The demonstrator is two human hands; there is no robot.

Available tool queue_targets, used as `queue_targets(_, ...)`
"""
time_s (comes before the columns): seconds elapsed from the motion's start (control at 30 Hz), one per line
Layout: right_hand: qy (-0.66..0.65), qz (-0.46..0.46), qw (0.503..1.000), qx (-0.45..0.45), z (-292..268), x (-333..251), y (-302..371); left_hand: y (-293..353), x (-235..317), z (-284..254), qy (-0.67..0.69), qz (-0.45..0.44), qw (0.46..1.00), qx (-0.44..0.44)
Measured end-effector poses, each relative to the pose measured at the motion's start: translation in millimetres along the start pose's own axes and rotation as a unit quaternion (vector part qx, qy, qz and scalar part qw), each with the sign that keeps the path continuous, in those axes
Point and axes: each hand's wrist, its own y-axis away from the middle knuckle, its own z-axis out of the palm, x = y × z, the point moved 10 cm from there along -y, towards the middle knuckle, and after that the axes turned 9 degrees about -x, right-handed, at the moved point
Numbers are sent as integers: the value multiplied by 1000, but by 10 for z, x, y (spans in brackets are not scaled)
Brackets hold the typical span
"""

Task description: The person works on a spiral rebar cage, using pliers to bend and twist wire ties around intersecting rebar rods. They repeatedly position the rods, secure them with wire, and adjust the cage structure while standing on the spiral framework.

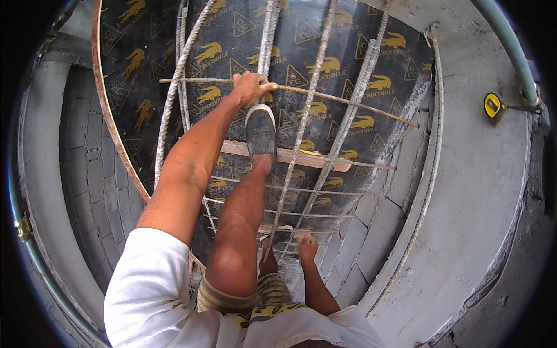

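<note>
My left hand (252,88) is stretched far forward and closed around a thin rebar (339,100). That bar lies crosswise over several thick ribbed rebars (313,75), which run lengthwise. Underneath is a sloping black formwork panel (284,55) with yellow printing. My left foot, in a dark slip-on shoe (260,130), is just below that hand, by a wooden batten (301,158) fixed across the panel. Lower down, near the right side of the bar grid, my right hand (307,248) looks curled closed. Whatever it may hold is too small to make out.
More thin cross bars (284,190) lie lower on the slope. A rope (434,151) hangs along the right side. On the grey ledge at right is a yellow-and-black tape measure (492,105), beside a metal pipe (513,43). Block walls (96,168) flank the panel.
</note>
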Motion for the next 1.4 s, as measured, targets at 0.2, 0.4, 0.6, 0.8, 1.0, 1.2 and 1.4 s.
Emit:
queue_targets(0.2,121,-49,991,2,-27,167,813,25,11,-63,3,0,1000,23)
queue_targets(0.4,162,-249,953,55,-58,-2343,995,117,79,-106,-48,-10,998,50)
queue_targets(0.6,438,-479,647,401,-1013,-4833,2049,254,155,-144,-82,30,993,84)
queue_targets(0.8,471,-300,781,282,-1460,-5060,1112,545,127,-93,-172,-8,967,187)
queue_targets(1.0,464,-357,764,271,-1582,-4998,1007,1887,757,-461,-141,10,934,328)
queue_targets(1.2,474,-349,770,244,-1547,-4999,976,4035,648,-986,-160,-144,852,478)
queue_targets(1.4,506,-331,761,235,-1530,-4989,1000,4076,25,-608,-35,-235,935,262)
